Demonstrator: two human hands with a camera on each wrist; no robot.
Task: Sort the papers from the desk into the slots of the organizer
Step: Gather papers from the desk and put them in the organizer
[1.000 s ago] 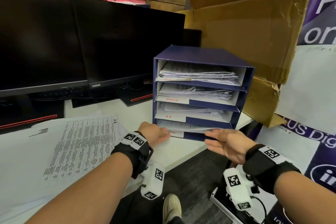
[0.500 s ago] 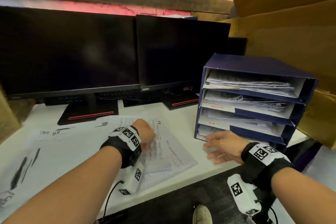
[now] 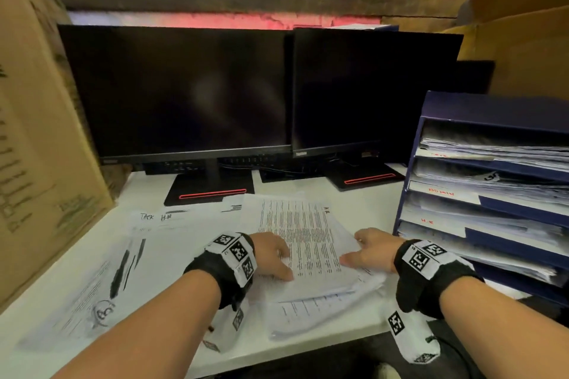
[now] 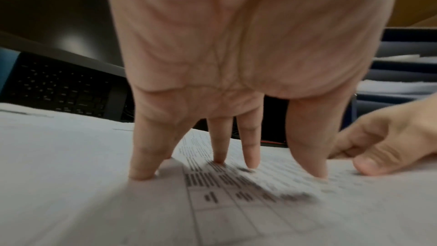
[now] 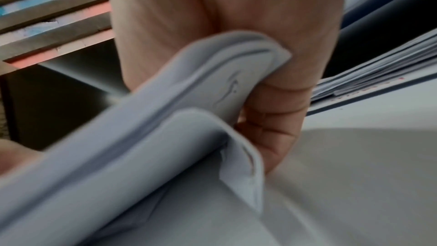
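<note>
Closest to the person, both hands are on the same stack of papers (image 3: 308, 255) at the front of the white tabletop (image 3: 172, 249). The left hand (image 3: 272, 255) stands on top of the stack with its fingers (image 4: 250, 149) straight and spread apart, tips pressing the printed sheet down. The right hand (image 3: 368, 251) is at the right edge of the stack. Its fingers (image 5: 269, 137) are curled under a bunch of sheets and the thumb lies on top, so it is pinching them, and the edge bends up.

This looks like the picking-up step: one hand holds the pile still while the other lifts some pages off. More loose papers (image 3: 92, 286) lie spread out to the left, so a good deal of sorting seems left.

A little farther, on the right, stands the blue organizer (image 3: 492, 194). Its slots already hold paper and have small red labels. Behind everything are two dark screens (image 3: 246, 92).

Next, the right hand would need to lift its bunch free. A mark at the sheet's top corner seems to read like one slot's label, so the pages would slide flat into that slot. The sheets are floppy and may slip or bend.
</note>
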